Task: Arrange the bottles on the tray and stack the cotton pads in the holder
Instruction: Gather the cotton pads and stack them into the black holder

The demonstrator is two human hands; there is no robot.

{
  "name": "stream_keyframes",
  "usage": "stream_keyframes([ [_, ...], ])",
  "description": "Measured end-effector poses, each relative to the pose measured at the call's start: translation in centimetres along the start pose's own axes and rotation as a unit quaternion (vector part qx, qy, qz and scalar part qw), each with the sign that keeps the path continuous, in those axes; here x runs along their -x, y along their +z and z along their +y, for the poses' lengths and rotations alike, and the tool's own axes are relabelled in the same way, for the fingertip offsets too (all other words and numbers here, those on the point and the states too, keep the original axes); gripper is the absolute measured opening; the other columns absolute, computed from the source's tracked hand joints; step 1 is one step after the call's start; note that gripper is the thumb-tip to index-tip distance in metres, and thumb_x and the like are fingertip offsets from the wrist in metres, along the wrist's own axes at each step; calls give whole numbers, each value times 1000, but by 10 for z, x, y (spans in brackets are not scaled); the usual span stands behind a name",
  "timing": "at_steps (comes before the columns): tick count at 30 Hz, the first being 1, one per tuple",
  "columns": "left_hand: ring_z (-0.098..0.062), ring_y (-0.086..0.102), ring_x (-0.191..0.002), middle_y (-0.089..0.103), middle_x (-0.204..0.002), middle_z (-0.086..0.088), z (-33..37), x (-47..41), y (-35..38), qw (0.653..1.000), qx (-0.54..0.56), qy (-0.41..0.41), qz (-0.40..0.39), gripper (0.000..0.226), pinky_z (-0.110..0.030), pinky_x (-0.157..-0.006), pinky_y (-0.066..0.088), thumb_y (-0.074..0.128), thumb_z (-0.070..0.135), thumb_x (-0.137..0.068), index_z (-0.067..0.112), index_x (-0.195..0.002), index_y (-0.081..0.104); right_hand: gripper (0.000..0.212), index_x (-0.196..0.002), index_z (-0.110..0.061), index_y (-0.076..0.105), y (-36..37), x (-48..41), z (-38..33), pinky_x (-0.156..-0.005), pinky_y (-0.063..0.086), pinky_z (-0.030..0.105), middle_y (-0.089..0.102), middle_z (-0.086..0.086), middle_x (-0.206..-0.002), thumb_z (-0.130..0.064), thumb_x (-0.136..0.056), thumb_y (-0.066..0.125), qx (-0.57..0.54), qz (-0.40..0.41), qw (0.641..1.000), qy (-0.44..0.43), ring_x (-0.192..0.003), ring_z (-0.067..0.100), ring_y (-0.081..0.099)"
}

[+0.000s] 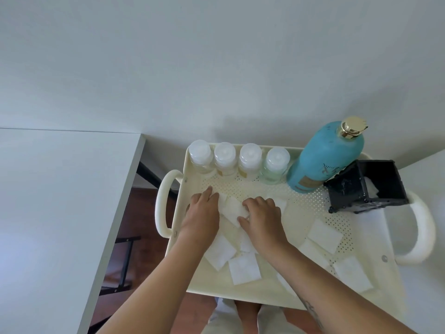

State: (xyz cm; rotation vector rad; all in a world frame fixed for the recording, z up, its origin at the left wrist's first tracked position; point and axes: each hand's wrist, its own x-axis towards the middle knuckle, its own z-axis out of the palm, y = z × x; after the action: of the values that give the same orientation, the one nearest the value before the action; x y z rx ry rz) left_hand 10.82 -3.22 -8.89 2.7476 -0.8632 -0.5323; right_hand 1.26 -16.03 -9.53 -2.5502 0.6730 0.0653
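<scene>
A cream perforated tray with looped handles holds several clear bottles with white caps in a row along its far wall. A tall turquoise bottle with a gold cap stands to their right. A black square holder sits at the tray's far right corner, a white pad inside it. Several square white cotton pads lie scattered on the tray floor. My left hand and my right hand press together on a small bunch of pads at the tray's left middle.
A white table stands to the left, with dark legs and a wooden floor showing in the gap. A white wall rises behind the tray. Another white surface sits at the right edge.
</scene>
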Motion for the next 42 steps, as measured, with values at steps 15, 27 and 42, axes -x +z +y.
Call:
stream_keyframes([
  [15, -20, 51, -97, 56, -98, 3, 4, -23, -23, 996, 50, -32, -64, 14, -33, -74, 47, 53, 18, -91, 18, -105, 56, 11, -80, -16, 53, -34, 12, 8, -54, 38, 15, 55, -5, -75, -18, -82, 64, -276, -35, 956, 96, -61, 9, 46],
  [27, -2, 68, -68, 73, -80, 15, 26, 43, -76, 904, 412, -103, 54, 6, -25, -67, 49, 69, 39, -85, 34, -84, 66, 12, -88, -29, 64, -107, 46, -5, -55, 45, 11, 69, 0, -81, -35, -79, 70, -484, 35, 864, 131, -66, 1, 62],
  [42, -12, 73, -82, 77, -90, 6, 139, 54, -67, 858, 512, 27, -35, 10, -28, -74, 58, 69, 32, -87, 26, -95, 72, 10, -87, -23, 66, -173, 102, 66, -57, 47, 17, 68, -4, -72, -30, -82, 70, -474, 178, 845, 172, -62, 3, 62],
])
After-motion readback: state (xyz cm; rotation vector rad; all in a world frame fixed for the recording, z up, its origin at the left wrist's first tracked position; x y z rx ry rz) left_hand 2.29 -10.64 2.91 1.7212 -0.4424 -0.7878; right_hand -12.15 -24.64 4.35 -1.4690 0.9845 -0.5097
